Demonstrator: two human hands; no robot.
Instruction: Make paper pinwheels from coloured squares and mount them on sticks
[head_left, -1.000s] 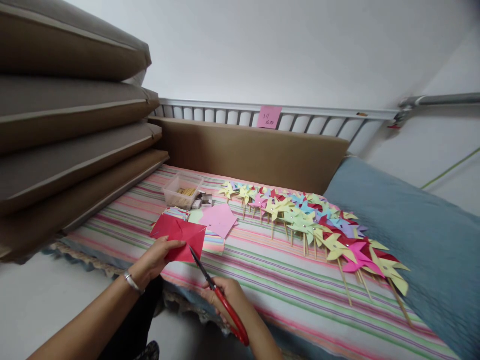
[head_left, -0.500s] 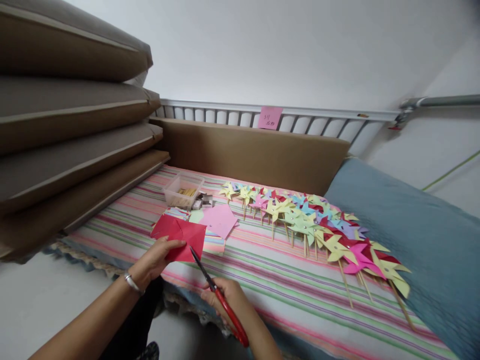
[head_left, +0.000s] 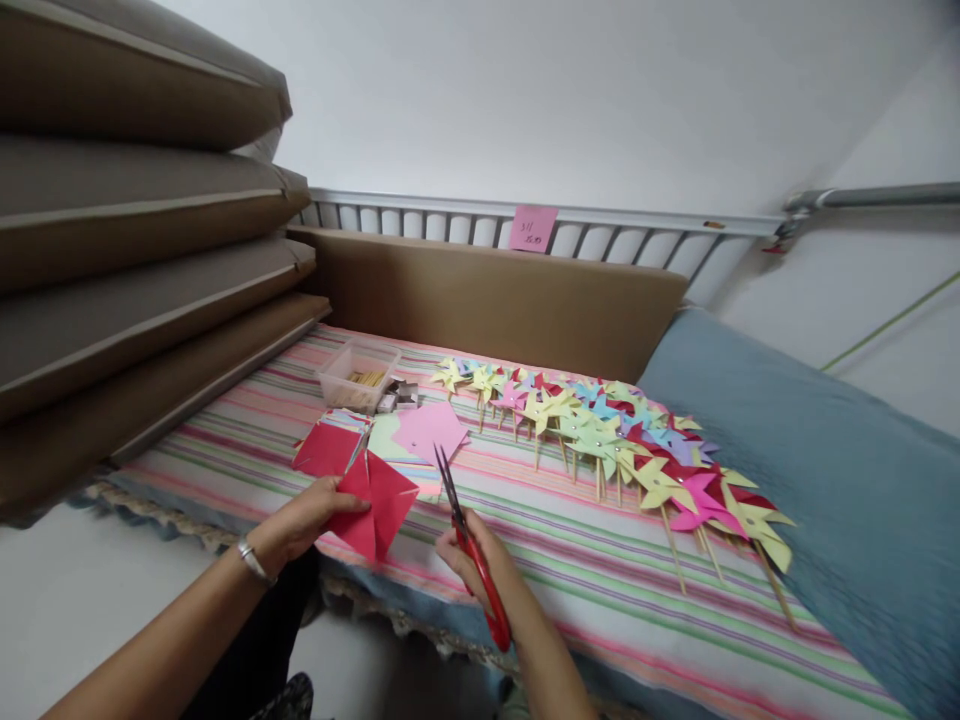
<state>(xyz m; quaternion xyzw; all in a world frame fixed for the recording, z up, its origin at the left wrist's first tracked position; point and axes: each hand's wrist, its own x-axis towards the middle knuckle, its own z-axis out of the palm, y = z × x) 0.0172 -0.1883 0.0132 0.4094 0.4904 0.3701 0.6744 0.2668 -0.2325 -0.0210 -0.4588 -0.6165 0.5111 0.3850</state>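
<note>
My left hand pinches a red paper square between thumb and fingers. Slits run from the square's corners toward its middle. To the right, my right hand is wrapped round the red handles of a pair of scissors. The blades point up and away, slightly parted and apart from the paper. Beyond the red square lie a pink paper sheet and a pale green sheet. Another red sheet lies on a stack of coloured paper, partly behind the held square.
Several finished paper pinwheels on sticks lie in rows to the right. A clear plastic box with small sticks stands at the back, small boxes beside it. Brown cushions are piled at left; a brown panel stands behind.
The scissors have come away from the red square and moved right. The square has turned in my left hand, and its slits now stand open. The view has shifted slightly.
</note>
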